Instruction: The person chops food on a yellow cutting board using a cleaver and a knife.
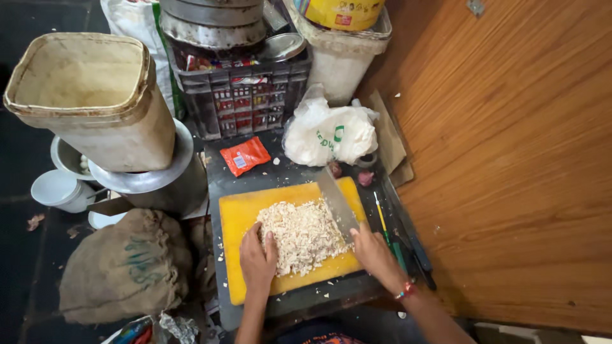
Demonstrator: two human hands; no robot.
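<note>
I'm seeing a wood-panelled wall [510, 146] running down the right side, catching warm light. A dark floor [25, 159] is showing on the left, dim. A dark low table [299, 302] is sitting against the wall, with a black plastic crate [239, 99] standing behind it.
</note>
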